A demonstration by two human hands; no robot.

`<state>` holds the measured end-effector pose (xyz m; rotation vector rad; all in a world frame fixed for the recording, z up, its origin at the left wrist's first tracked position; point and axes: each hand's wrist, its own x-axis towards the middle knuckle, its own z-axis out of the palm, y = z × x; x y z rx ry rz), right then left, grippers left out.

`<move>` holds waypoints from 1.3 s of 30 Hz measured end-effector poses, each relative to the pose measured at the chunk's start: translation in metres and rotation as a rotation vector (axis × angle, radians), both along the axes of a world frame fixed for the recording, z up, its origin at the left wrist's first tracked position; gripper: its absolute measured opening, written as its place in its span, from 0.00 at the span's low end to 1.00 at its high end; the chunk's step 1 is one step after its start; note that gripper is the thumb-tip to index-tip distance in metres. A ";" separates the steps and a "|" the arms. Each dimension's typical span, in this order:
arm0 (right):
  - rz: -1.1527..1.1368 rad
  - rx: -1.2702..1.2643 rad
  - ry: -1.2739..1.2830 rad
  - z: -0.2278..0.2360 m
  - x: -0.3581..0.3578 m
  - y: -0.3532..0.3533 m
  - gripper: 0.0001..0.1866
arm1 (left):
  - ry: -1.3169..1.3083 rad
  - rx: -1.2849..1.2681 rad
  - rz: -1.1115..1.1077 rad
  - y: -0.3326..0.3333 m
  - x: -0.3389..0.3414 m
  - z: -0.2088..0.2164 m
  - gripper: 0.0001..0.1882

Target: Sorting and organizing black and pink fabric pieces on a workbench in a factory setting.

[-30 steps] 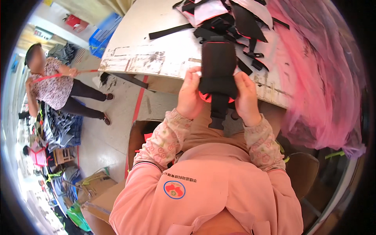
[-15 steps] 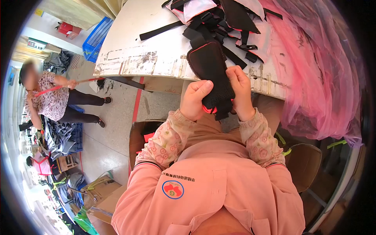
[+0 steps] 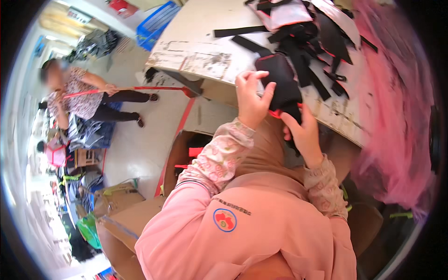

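A black padded strap piece [image 3: 281, 84] with red edging hangs at the worn front edge of the white table, its upper end lying on the tabletop. Over its left side is my left hand [image 3: 252, 100], thumb and fingers apart, touching or just above the pad. My right hand [image 3: 304, 135] is closed on the pad's lower end, thumb near the red trim; its other fingers are partly hidden. Beyond the pad, black webbing straps [image 3: 298, 60] and black buckles [image 3: 335, 77] lie in a pile with black and pale fabric pieces [image 3: 333, 37].
The white table [image 3: 196, 46] has a chipped edge. Pink netting [image 3: 392, 154] drapes over its right side. Cardboard boxes [image 3: 126, 219] stand at lower left. A blue crate [image 3: 156, 23] is at the far left, and a person [image 3: 86, 93] holds a long red pole nearby.
The view has shifted, so the scene sits further right and lower. My left hand has loosened and spread its fingers. The person's red pole now reaches further right.
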<state>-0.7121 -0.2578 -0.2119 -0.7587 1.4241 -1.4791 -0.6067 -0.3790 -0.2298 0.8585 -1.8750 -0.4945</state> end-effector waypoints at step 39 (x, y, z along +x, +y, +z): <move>0.096 -0.153 0.684 -0.019 0.029 -0.035 0.18 | 0.333 0.347 0.037 -0.064 0.010 -0.043 0.17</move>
